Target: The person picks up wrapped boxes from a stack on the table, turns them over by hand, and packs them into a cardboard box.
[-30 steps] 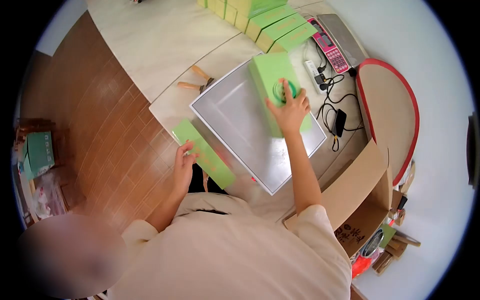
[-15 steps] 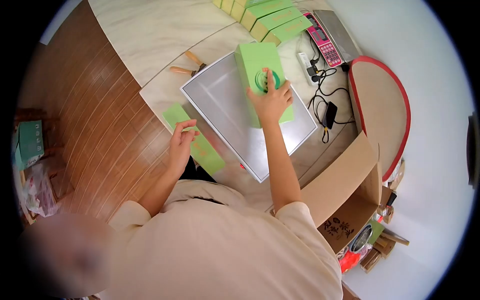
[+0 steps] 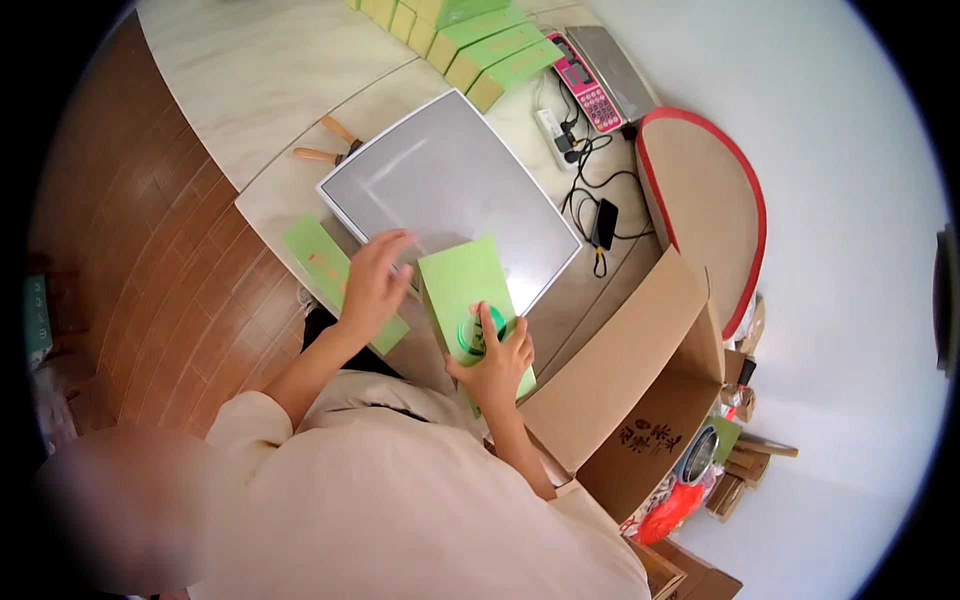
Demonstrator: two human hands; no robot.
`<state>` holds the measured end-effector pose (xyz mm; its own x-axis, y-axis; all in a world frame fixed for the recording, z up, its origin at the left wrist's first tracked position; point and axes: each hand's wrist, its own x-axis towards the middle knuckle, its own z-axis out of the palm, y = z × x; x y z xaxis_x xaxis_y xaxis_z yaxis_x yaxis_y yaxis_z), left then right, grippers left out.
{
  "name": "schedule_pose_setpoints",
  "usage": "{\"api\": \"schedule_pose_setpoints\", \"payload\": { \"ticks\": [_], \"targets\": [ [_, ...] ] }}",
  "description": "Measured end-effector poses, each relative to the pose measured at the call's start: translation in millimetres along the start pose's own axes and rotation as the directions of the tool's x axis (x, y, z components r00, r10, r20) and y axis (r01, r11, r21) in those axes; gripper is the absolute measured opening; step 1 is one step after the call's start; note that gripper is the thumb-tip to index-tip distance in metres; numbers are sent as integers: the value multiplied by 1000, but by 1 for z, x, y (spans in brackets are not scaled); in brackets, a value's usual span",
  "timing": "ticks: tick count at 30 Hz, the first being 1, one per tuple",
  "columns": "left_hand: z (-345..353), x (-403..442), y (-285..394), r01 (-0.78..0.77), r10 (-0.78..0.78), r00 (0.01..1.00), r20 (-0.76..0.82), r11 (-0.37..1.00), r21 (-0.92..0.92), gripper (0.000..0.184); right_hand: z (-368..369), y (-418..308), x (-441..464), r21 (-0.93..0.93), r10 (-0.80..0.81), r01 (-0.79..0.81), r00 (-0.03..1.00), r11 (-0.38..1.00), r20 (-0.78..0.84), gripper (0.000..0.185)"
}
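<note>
A long light-green box (image 3: 460, 275) tilts over the near corner of a grey white-edged panel (image 3: 450, 170). My right hand (image 3: 495, 365) grips the box, thumb and fingers spread across its face. Under the index finger is a green ring (image 3: 483, 330); whether it is a tape roll or part of the box I cannot tell. My left hand (image 3: 375, 285) is just left of the box, slightly blurred, fingers loosely apart and holding nothing. Beneath and beside it lies a flat green box or lid (image 3: 318, 258) with orange marks, along the table edge.
Several green boxes (image 3: 490, 55) stand in a row at the back. Two wooden-handled tools (image 3: 335, 145) lie left of the panel. A power strip (image 3: 555, 138), pink calculator-like device (image 3: 590, 90) and cables are behind. An open carton (image 3: 640, 400) stands right, near a red-rimmed tan board (image 3: 700, 200).
My right hand has brought the green box from the middle of the panel toward my body. My left hand has come closer to it. The view has shifted right.
</note>
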<state>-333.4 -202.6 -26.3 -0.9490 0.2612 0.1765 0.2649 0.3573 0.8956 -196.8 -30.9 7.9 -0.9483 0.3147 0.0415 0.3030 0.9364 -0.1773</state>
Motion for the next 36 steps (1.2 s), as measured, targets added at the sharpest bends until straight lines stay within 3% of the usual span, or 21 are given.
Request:
{"api": "schedule_pose_setpoints", "payload": {
  "ticks": [1, 2, 4, 11, 13, 15, 17, 20, 27, 29, 30, 31, 32, 33, 34, 35, 36],
  "targets": [
    [2, 5, 10, -265, 249, 964, 89, 923, 278, 34, -5, -2, 0, -12, 15, -15, 1000, 1000, 20, 91],
    [8, 7, 14, -263, 252, 965, 76, 923, 280, 34, -10, -5, 2, -22, 33, -32, 999, 999, 41, 89],
    [24, 12, 13, -407, 268, 889, 372, 836, 369, 40, -20, -9, 19, -29, -12, 13, 1000, 1000, 23, 87],
    [19, 70, 1, -299, 215, 953, 214, 780, 550, 38, 15, -33, 110, 19, -48, 49, 998, 999, -35, 85],
    [-2, 71, 10, -220, 175, 974, 144, 883, 415, 31, 40, -39, 145, 58, -35, 41, 995, 997, -88, 87],
    [-17, 56, 15, -265, 257, 964, 70, 892, 367, 24, 62, -48, 178, 75, -75, 105, 943, 992, -323, 89],
    [-32, 35, 20, -207, 213, 977, -23, 967, 149, 20, 61, -56, 200, 179, -42, 103, 948, 978, -314, 89],
    [-39, 5, 21, -128, 134, 986, -104, 990, 67, 18, 62, -54, 203, 225, -75, 155, 942, 962, -328, 89],
    [-46, -19, 10, -83, 83, 993, -87, 997, 7, 19, 33, -14, 105, 305, 47, 85, 915, 949, -401, 91],
    [-37, -14, 10, 19, -26, 998, -54, 992, -128, 22, 20, 4, 72, 356, 99, 29, 937, 934, -336, 93],
    [-28, -10, 12, 11, -14, 1000, -20, 991, -137, 22, 11, 13, 59, 410, 141, -20, 953, 912, -267, 94],
    [-18, -5, 15, 24, -13, 999, 46, 966, -257, 28, -4, 21, 50, 407, 179, -55, 945, 912, -273, 94],
    [-7, -1, 19, 51, -8, 993, 119, 927, -370, 34, -22, 29, 39, 843, 271, -132, 963, 522, -17, 94],
    [4, 2, 31, 53, 11, 986, 164, 925, -376, 34, -33, 41, 25, 975, 208, -215, 953, -52, 222, 95],
    [14, 4, 49, 125, 10, 957, 289, 887, -444, 40, -27, 58, 7, 905, 127, -261, 940, -337, 318, 93],
    [27, 6, 63, 206, 20, 911, 413, 845, -494, 47, -23, 71, -11, 821, 156, -245, 915, -516, 371, 84],
    [42, 7, 68, 282, 70, 840, 538, 791, -543, 60, -15, 84, -21, 665, 14, -154, 970, -731, 241, 76]
  ]
}}
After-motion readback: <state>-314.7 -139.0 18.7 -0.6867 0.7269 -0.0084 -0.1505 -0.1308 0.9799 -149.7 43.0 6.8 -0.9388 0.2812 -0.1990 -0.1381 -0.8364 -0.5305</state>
